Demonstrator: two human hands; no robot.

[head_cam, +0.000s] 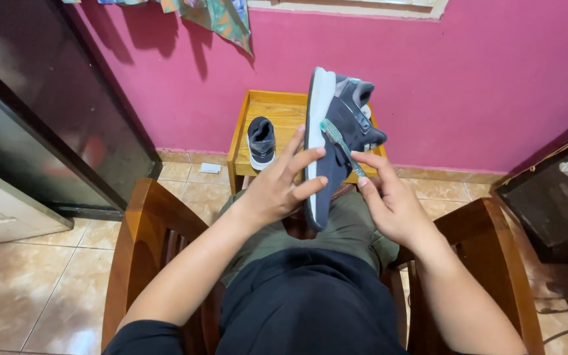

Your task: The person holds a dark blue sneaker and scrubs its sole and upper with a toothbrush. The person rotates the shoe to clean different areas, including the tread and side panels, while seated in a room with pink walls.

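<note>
You face a deep pink wall (481,85) that runs the width of the view, with a pale window frame (350,6) at its top edge and patterned cloth (221,16) hanging beside it, casting shadows on the paint. A pink skirting strip meets a floor of glossy beige tiles (27,283) with dark grout lines. To your left stands a dark, reflective cabinet door (47,112); to your right, another dark piece of furniture (553,197). A small wooden stool (277,108) sits against the wall. Wooden chair arms (142,236) frame you. Daylight glints off the tiles.
</note>
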